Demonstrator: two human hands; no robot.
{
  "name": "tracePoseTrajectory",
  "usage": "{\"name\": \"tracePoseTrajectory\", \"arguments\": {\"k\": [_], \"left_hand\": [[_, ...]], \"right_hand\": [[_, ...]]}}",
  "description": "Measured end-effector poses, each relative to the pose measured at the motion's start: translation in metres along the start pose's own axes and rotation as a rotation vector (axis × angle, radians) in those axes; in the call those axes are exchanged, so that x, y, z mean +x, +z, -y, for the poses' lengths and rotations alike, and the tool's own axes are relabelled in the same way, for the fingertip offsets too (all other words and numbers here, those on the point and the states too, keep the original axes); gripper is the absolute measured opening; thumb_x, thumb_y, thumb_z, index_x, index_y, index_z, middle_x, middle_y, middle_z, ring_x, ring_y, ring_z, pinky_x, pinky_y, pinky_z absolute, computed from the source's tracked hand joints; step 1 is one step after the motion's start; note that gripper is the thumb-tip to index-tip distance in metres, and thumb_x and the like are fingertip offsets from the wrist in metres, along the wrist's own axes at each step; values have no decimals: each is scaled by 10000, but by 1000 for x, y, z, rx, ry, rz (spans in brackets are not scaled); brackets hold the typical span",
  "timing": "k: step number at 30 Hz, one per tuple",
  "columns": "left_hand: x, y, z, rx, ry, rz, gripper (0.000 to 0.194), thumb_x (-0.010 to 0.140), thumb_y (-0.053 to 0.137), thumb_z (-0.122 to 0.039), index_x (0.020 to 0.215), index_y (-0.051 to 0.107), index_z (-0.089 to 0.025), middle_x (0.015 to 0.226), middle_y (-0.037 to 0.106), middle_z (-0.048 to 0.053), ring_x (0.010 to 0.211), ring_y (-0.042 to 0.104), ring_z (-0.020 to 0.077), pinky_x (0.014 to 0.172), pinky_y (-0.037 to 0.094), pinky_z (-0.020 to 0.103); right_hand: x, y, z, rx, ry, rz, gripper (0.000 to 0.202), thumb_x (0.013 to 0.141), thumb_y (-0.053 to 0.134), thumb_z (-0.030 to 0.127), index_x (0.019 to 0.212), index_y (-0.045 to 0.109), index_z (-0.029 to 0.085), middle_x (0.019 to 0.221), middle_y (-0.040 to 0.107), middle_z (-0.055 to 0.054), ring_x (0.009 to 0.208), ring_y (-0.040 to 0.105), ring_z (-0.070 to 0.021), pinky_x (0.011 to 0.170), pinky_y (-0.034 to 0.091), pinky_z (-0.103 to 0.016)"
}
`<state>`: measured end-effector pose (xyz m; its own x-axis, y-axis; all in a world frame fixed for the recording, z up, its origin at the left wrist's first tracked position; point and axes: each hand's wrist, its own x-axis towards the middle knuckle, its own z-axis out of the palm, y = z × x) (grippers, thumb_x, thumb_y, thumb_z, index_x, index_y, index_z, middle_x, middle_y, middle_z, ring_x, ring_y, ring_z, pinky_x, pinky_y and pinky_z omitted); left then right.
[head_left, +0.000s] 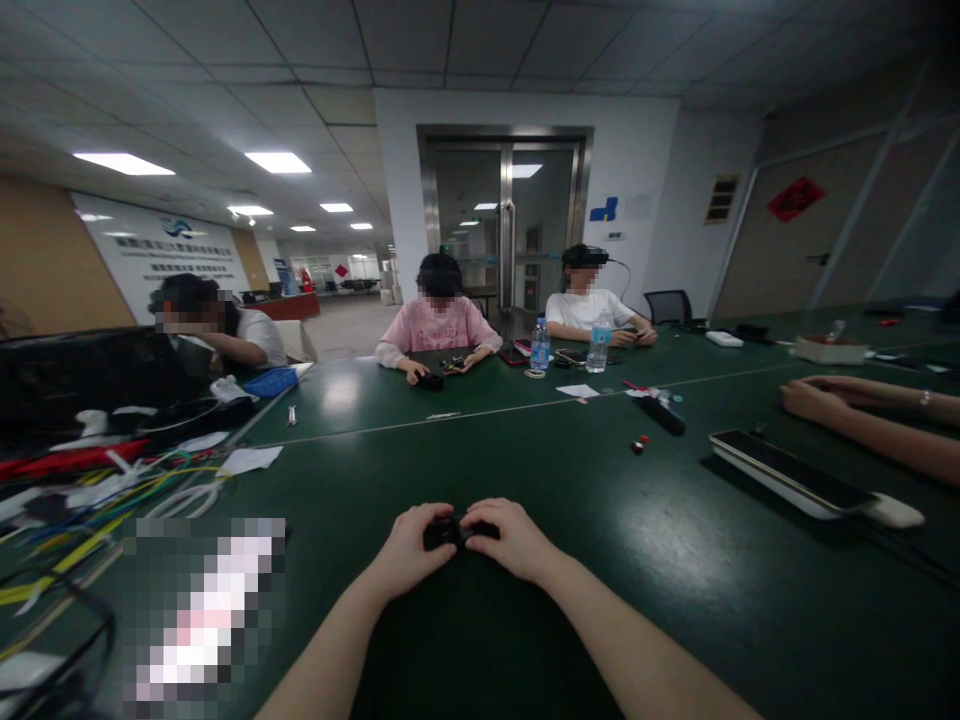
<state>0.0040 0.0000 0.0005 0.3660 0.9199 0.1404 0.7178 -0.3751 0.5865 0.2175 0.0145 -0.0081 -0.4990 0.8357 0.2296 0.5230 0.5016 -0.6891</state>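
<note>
Both of my hands meet low in the centre of the head view, over the dark green table (pixel 420 460). Between them is a small black object (pixel 442 533), partly covered by the fingers. My left hand (pixel 411 548) curls around its left side, thumb near me and fingers on the far side. From the right, my right hand (pixel 511 538) grips its other end in the same way. Whether it is one piece or two cannot be made out.
Cables (pixel 112 510) and papers crowd the left, beside a pixelated bright item (pixel 217 600). A power bank-like device (pixel 795 475) and another person's hands (pixel 817 400) are at right. Two bottles (pixel 539 347) stand across the table, near seated people.
</note>
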Motion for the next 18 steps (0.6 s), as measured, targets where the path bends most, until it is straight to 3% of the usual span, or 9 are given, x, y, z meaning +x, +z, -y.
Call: {"name": "tracePoseTrajectory", "arguments": {"k": [18], "left_hand": [[-1, -5, -9, 5, -37, 17, 390, 750, 588, -369, 1112, 572, -228, 1082, 598, 50, 1028, 535, 229, 936, 393, 371]], "right_hand": [[-2, -2, 1, 59, 33, 18, 278, 755, 614, 374, 1030, 631, 340, 1137, 596, 25, 1116, 485, -221, 997, 294, -421]]}}
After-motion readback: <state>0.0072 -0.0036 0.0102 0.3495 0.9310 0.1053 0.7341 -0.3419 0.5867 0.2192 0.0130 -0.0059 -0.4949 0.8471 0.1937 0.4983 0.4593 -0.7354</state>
